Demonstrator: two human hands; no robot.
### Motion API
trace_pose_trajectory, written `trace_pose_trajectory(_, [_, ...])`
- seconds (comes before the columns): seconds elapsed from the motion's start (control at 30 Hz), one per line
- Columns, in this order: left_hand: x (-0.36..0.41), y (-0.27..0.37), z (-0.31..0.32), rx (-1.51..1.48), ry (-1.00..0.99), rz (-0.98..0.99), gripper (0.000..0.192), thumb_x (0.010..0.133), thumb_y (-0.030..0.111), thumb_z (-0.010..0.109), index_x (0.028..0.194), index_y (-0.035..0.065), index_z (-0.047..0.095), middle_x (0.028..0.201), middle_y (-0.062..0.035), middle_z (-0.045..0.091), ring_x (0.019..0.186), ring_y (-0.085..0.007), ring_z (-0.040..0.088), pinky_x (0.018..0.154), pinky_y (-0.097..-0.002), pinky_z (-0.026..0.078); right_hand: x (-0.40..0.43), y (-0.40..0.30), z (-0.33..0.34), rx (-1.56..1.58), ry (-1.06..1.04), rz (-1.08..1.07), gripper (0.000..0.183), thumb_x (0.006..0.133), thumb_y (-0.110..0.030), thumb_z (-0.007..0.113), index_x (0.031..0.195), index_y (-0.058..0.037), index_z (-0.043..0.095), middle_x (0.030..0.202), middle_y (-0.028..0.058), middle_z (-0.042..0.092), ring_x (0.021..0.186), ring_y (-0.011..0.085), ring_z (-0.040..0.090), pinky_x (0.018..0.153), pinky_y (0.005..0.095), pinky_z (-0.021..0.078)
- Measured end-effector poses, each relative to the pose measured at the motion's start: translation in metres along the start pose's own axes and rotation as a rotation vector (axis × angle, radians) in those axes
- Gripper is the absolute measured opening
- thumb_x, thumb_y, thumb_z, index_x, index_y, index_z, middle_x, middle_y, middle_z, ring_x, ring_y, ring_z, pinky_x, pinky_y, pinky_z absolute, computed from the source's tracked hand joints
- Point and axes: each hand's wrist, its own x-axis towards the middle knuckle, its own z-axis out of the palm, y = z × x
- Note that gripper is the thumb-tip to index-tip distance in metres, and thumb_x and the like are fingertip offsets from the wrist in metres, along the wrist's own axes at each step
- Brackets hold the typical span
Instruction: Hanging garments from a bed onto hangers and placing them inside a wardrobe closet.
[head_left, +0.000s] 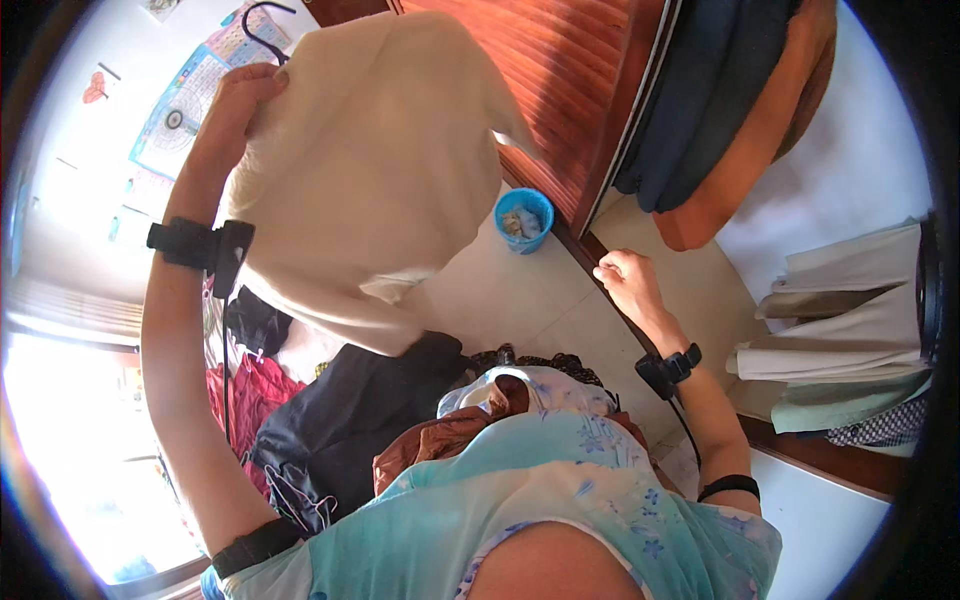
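Observation:
At the upper left, my left hand is raised and grips the neck of a dark clothes hanger and the fabric beside it. A cream long-sleeved top hangs from this hanger, and its lower part swings out over the floor. My right hand is in front of the wardrobe's bottom rail, fingers curled in, with nothing visible in them. To its upper left, a blue plastic bin with whitish waste in it stands on the tiles.
Slatted red-brown wardrobe doors rise behind the bin. Dark and orange garments hang inside the open wardrobe, with folded trousers on a rack at right. Black clothing, a red garment and loose hangers lie at lower left.

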Motion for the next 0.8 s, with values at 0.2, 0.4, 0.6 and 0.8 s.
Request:
trace_pose_trajectory(0.2, [-0.003, 0.028, -0.016, 0.12, 0.199, 0.169, 0.03, 0.087, 0.02, 0.06, 0.107, -0.0017, 0.062, 0.094, -0.0075, 0.065, 0.083, -0.015, 0.061, 0.081, -0.0239, 0.048, 0.002, -0.011, 0.005, -0.005, -0.024, 0.005, 0.014, 0.076, -0.011, 0.068, 0.075, 0.0015, 0.062, 0.069, 0.0167, 0.061, 0.064, 0.0304, 0.061, 0.06, 0.0375, 0.0478])
trace_pose_trajectory(0.4, [-0.005, 0.039, 0.006, -0.004, 0.016, 0.246, 0.021, 0.087, 0.015, 0.057, 0.101, 0.0013, 0.063, 0.088, -0.0032, 0.064, 0.079, -0.0117, 0.06, 0.078, -0.0231, 0.048, -0.009, -0.008, 0.015, 0.032, -0.026, 0.092, 0.014, 0.077, -0.011, 0.069, 0.075, 0.0014, 0.063, 0.072, 0.0165, 0.063, 0.065, 0.0306, 0.062, 0.061, 0.0383, 0.048])
trace_pose_trajectory(0.6, [-0.026, 0.039, 0.096, -0.146, -0.244, 0.204, 0.007, 0.082, 0.007, 0.054, 0.082, 0.0033, 0.061, 0.076, 0.0044, 0.055, 0.071, -0.0049, 0.05, 0.066, -0.02, 0.041, -0.021, -0.037, 0.011, 0.052, 0.056, 0.099, 0.009, 0.078, -0.009, 0.068, 0.079, -0.0001, 0.066, 0.072, 0.0141, 0.064, 0.063, 0.0251, 0.061, 0.059, 0.0346, 0.048])
trace_pose_trajectory(0.8, [-0.043, 0.017, 0.188, -0.29, -0.584, 0.052, 0.009, 0.081, 0.004, 0.059, 0.086, -0.0001, 0.066, 0.078, 0.0002, 0.061, 0.071, -0.0071, 0.055, 0.064, -0.0211, 0.044, -0.05, -0.042, 0.022, 0.006, 0.062, 0.072, 0.014, 0.081, -0.012, 0.066, 0.075, 0.0011, 0.064, 0.071, 0.0152, 0.064, 0.061, 0.0254, 0.062, 0.058, 0.0373, 0.0492])
